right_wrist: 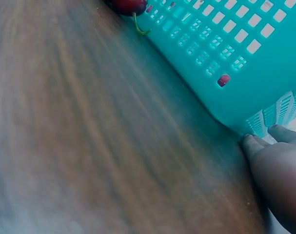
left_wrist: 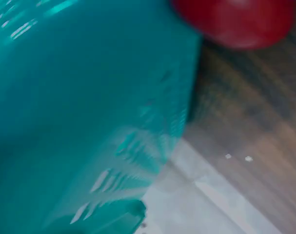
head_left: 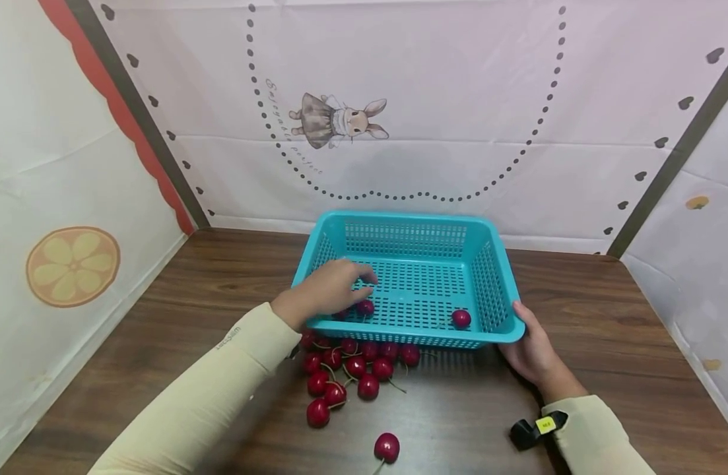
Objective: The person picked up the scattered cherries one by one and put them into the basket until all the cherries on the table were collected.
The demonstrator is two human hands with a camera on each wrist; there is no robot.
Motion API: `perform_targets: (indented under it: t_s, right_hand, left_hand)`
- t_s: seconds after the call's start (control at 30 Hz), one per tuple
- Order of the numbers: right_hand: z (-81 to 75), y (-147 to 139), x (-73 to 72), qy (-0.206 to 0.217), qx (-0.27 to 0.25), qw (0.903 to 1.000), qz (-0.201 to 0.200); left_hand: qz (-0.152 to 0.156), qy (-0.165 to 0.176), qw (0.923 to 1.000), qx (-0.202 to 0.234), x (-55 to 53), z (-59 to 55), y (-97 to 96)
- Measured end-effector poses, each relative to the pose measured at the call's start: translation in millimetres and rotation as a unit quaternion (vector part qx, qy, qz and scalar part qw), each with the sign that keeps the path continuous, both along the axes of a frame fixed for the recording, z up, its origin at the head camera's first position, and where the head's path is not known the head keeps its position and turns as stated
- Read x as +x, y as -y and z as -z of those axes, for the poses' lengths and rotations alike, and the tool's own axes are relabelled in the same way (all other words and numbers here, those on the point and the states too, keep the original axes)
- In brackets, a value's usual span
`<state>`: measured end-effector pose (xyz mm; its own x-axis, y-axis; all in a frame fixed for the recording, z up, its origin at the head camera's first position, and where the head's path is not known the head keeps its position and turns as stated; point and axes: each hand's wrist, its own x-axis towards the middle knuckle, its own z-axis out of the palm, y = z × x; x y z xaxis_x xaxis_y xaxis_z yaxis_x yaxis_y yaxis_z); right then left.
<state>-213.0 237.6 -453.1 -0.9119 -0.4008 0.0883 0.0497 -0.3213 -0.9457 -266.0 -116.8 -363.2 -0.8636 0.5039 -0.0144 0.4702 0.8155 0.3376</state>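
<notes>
A turquoise plastic basket [head_left: 411, 224] with slotted walls stands on the table. My left hand [head_left: 334, 287] reaches over its front left edge, with thumb and forefinger apart and nothing between them. Just below those fingertips a red cherry [head_left: 365, 307] lies on the basket floor, another partly hidden beside it. One more cherry [head_left: 461, 318] lies near the front right. My right hand [head_left: 532, 346] grips the basket's front right corner, thumb at the rim; in the right wrist view its fingers [right_wrist: 279, 134] touch the outer wall. Several stemmed cherries [head_left: 355, 367] are heaped before the basket.
A single cherry [head_left: 387, 447] lies apart near the front of the brown wooden table [head_left: 459, 415]. Behind the basket rises a white cloth wall [head_left: 447, 86] with a printed rabbit; similar walls flank both sides. A black strap device [head_left: 524, 434] is at the right wrist.
</notes>
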Motion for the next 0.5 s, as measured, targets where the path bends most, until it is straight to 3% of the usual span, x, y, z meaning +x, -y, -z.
perform_targets:
  t_s: [0.13,0.27,0.4,0.5]
  right_hand:
    - [-0.7,-0.9,-0.1,-0.008,-0.001,1.0,-0.005]
    - [-1.4,-0.9,-0.2,-0.01,0.002,0.9999,-0.006]
    - [-1.5,-0.2,-0.5,-0.008,0.006,0.9999,-0.005]
    - [-1.2,-0.2,0.5,-0.005,0.009,0.9999,-0.008]
  left_hand:
    - [-0.007,-0.034,0.9992,0.02,10.4,-19.0,2.9]
    - [-0.029,-0.073,0.9962,0.038,32.7,-34.4,15.8]
    - [-0.077,-0.103,0.9901,0.055,59.6,-40.5,37.0]
    - [-0.113,-0.129,0.9825,0.071,77.4,-38.8,53.9]
